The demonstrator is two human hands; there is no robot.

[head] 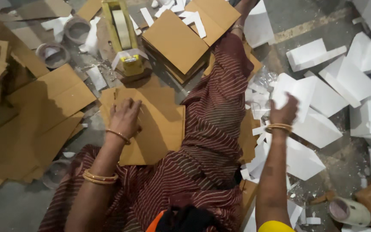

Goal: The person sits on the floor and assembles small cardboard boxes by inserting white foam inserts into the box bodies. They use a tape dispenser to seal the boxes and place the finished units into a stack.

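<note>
I sit on the floor with one leg in striped maroon cloth (213, 129) stretched forward. My left hand (124, 118) rests palm down on a flat brown cardboard sheet (159, 129) just left of the leg, fingers curled over something small I cannot make out. My right hand (283, 112) reaches to the right of the leg and grips the edge of a white foam sheet (299, 92) lying on a heap of white foam pieces (314, 129). Both wrists wear bangles.
Stacks of brown cardboard (179, 41) lie ahead and more cardboard (44, 116) spreads to the left. A yellow tape dispenser (123, 36) stands ahead. Tape rolls (53, 55) lie at upper left and a roll (348, 211) at lower right. White foam blocks (312, 53) cover the right floor.
</note>
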